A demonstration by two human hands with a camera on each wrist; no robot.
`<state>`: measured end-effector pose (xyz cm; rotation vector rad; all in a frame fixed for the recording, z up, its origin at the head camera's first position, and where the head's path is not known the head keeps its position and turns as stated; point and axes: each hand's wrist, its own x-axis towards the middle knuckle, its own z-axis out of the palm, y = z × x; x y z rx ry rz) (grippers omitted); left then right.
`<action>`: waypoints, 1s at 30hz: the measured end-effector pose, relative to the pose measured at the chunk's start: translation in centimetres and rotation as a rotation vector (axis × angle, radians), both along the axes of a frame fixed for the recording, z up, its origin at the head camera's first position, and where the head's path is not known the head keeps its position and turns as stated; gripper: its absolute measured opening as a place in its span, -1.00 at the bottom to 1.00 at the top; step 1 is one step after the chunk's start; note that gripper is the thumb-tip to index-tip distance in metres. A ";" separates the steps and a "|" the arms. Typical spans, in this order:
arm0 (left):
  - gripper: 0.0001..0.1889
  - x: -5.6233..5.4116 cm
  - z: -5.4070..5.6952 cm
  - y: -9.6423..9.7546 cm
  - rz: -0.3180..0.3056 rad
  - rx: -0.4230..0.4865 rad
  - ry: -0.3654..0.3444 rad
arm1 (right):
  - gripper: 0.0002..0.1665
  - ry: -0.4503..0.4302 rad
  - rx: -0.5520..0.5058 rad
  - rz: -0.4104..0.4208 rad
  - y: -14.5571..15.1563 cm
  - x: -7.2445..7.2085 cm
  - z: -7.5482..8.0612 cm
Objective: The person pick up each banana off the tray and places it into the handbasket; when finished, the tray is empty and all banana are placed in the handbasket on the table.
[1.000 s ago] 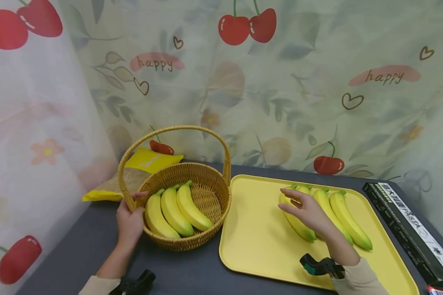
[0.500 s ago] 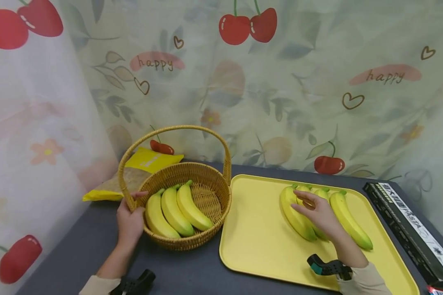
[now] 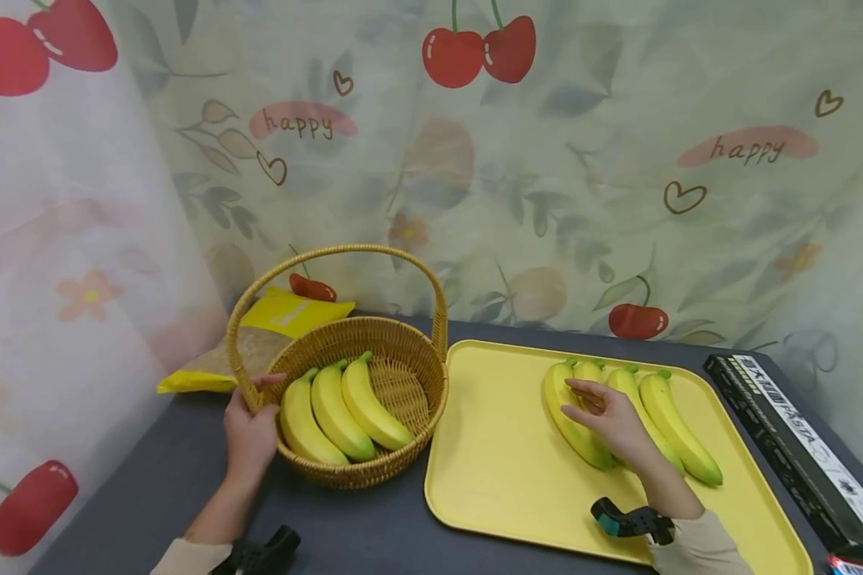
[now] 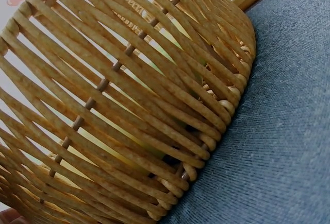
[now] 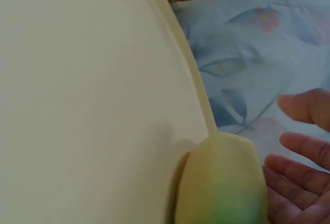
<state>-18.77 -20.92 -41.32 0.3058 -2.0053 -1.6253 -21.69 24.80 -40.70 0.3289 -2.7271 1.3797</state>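
Note:
My left hand (image 3: 250, 435) grips the wicker basket (image 3: 352, 477) at its left side, where the arched handle meets the rim. Inside lie 3 yellow bananas (image 3: 341, 411) with green tips, side by side. In the left wrist view the woven basket wall (image 4: 124, 95) fills most of the picture, with yellow showing through its gaps. On the yellow tray (image 3: 492, 447), several bananas lie in a row. My right hand (image 3: 614, 419) hovers over the left ones, partly covering them, thumb and fingers apart. In the right wrist view its fingers (image 5: 301, 175) are beside the leftmost banana (image 5: 221, 183), holding nothing.
A yellow and clear bag (image 3: 252, 343) of brown contents lies behind the basket. A long black pasta box (image 3: 798, 455) stands along the tray's right edge. A printed curtain (image 3: 475, 200) hangs behind the dark table (image 3: 352, 527).
The right hand moved right over the bananas, then slightly back left and lower, toward the leftmost ones. The left hand and basket stay put.

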 end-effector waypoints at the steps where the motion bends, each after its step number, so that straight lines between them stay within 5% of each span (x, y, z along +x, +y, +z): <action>1: -0.58 0.0 0.0 0.0 0.001 -0.003 0.003 | -0.37 0.017 0.022 0.001 -0.1 0.0 -0.2; 5: -0.58 -0.1 0.0 0.1 -0.002 -0.009 0.012 | -0.38 0.091 0.101 -0.007 -0.6 -0.2 -1.0; 15: -0.58 0.1 0.0 0.0 -0.002 0.000 0.030 | -0.43 0.105 0.122 -0.003 -1.3 0.0 -1.4; 23: -0.58 -0.1 -0.1 -0.1 0.005 0.004 0.028 | -0.33 0.048 0.109 0.163 -1.2 0.0 -1.8; 30: -0.58 -0.1 -0.2 -0.1 0.006 0.003 0.011 | -0.37 0.097 0.183 0.214 -1.5 0.2 -2.3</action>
